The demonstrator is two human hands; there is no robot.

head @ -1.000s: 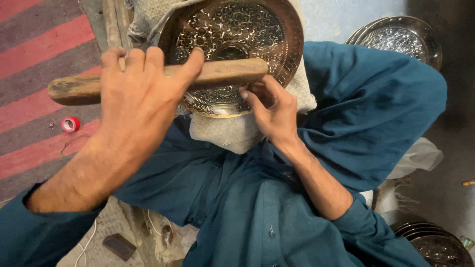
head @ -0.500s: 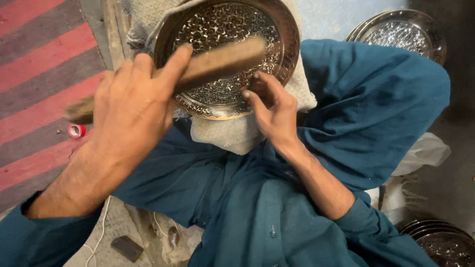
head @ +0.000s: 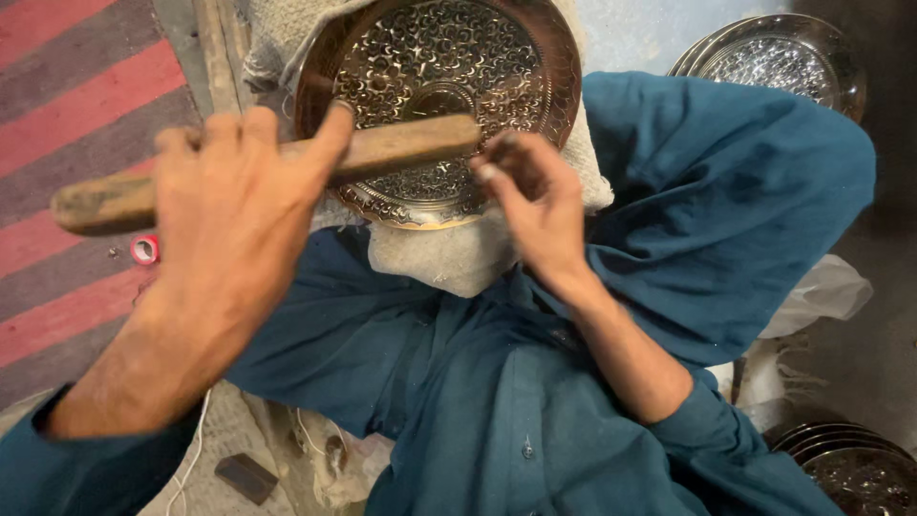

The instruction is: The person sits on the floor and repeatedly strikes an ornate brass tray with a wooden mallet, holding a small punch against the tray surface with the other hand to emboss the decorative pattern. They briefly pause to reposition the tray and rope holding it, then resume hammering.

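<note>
- Left hand (head: 229, 239): grip clenched around a wooden stick (head: 277, 172), taken near mid-length and held level above the tray.
- Right hand (head: 535, 205): fingertips pinched together at the tray's near rim; whether they grasp a small tool cannot be told.
- Engraved tray (head: 439, 105): round, shiny metal, dense floral relief, raised rim; propped on the lap. Judged stiff, fairly heavy, slippery on its polished face, best taken at the rim.
- Stick: rough, worn wood, long and blunt; judged light and rigid.
- Cloth pad (head: 449, 253): coarse, pale, soft; cushions the tray.
- Blue garment (head: 726, 210): loose cotton, folded over the knees.
- Second tray (head: 778, 62): silvery, on the floor.
- Striped mat (head: 67, 86): red and grey.
</note>
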